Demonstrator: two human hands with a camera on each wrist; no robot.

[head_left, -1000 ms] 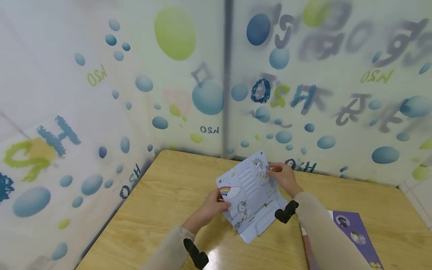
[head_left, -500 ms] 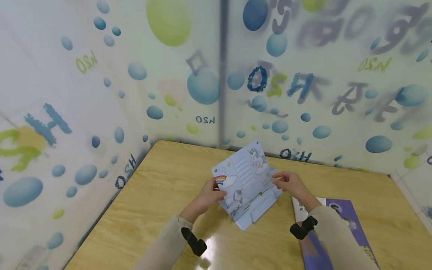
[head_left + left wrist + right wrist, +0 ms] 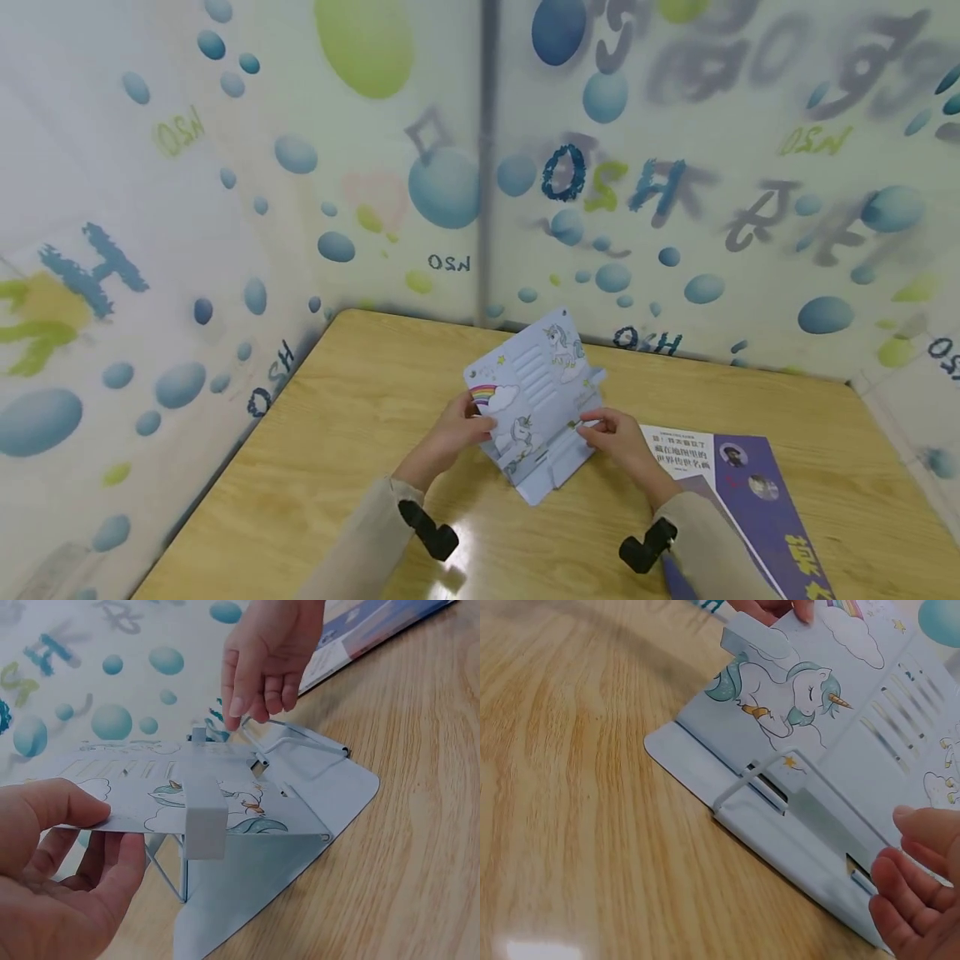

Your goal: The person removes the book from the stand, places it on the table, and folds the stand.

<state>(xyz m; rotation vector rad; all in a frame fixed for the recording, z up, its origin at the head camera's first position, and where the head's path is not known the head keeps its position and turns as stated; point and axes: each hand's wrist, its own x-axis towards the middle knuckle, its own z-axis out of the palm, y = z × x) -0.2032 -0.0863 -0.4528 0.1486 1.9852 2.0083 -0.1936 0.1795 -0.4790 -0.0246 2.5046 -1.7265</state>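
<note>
A pale blue metal book stand (image 3: 517, 379), printed with unicorns and a rainbow, stands tilted on the wooden table, its panel raised off a flat base (image 3: 217, 900). My left hand (image 3: 448, 433) pinches the panel's left edge, thumb on top and fingers underneath. Near the lower right of the stand is my right hand (image 3: 622, 442), its thumb and fingers apart beside the wire page holder (image 3: 750, 778) along the bottom ledge. In the left wrist view, its fingertips hang right above the wire. A folded side clip (image 3: 205, 825) juts from the panel's edge.
A purple and white book (image 3: 776, 492) lies on the table (image 3: 360, 392) at the right, partly under my right forearm. Walls with printed bubbles (image 3: 445, 187) border the table's back and left sides.
My right hand has let go of the panel's upper right edge, drawn back, and come down to the lower ledge. My left hand keeps its hold. The head view has tilted slightly downward.
</note>
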